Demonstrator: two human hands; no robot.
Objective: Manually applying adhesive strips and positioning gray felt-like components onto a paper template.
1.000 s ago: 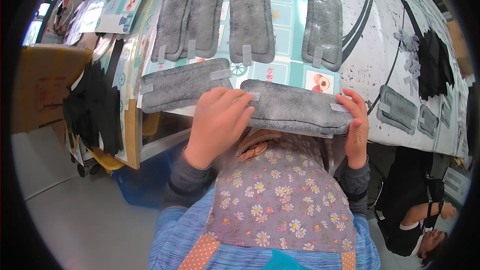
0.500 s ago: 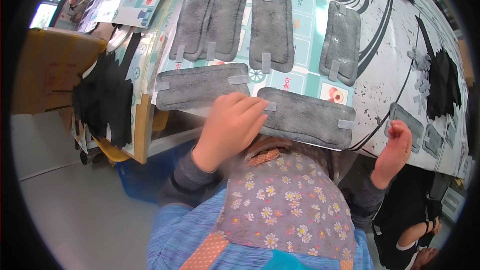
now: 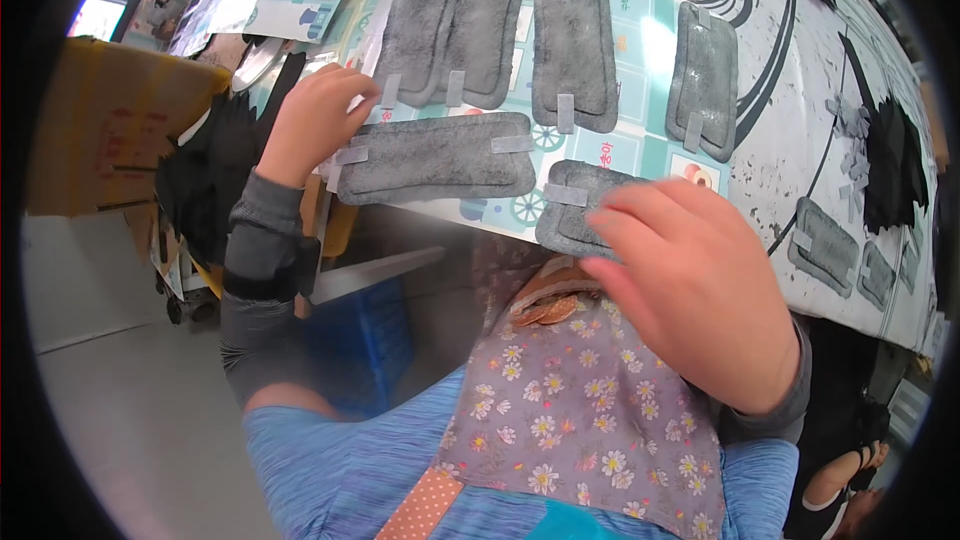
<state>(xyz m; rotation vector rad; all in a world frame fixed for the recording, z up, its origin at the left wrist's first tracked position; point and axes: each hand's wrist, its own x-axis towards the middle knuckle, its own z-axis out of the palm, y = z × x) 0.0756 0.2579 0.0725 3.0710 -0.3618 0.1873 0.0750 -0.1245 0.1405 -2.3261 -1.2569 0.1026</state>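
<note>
From where I'm standing, the near grey plush pad [image 3: 572,222] is lying at the front edge of the bench [image 3: 765,165], its tabbed end pointing left. The right hand [image 3: 690,285] is covering the rest, so its full long axis is hiding from me; that hand is blurring, fingers reaching out, and I cannot tell whether it is pinching. The left hand [image 3: 318,125] is bending its fingers close together near the left end of the left grey pad [image 3: 430,160], whose long axis is running side to side; its grip I cannot tell. Four upper grey pads [image 3: 573,55] are pointing away from the person on a printed teal sheet [image 3: 634,120]. Black strips [image 3: 892,155] are lying rightward, a cardboard box [image 3: 120,130] is standing leftward, and a co-worker [image 3: 835,480] is showing only partly at lower right.
</note>
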